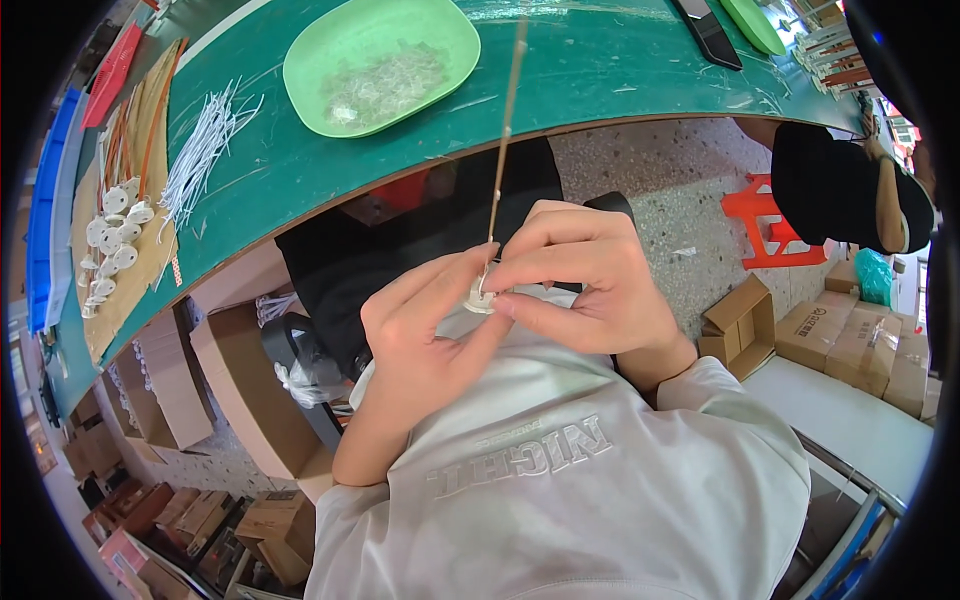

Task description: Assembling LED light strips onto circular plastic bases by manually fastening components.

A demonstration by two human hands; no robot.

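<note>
In front of my chest, both hands meet at a small white round piece (481,300). A long thin brown cord (505,140) runs from it up past the table edge. My left hand (425,318) pinches the piece from the left side between thumb and fingers. From the right, my right hand (590,278) is closed at the same piece, its thumb and index fingertips at the rim and the cord's lower end. The fingertips partly hide the piece. Similar white round pieces (115,235) with brown cords lie on a cardboard sheet (150,200) at the left of the table.
On the green table (560,70) stand a light green tray (300,75) of small clear pieces, a bundle of white strips (205,150) and a dark phone (708,35). A red stool (765,220), another person (840,185) and cardboard boxes (840,340) are at the right.
</note>
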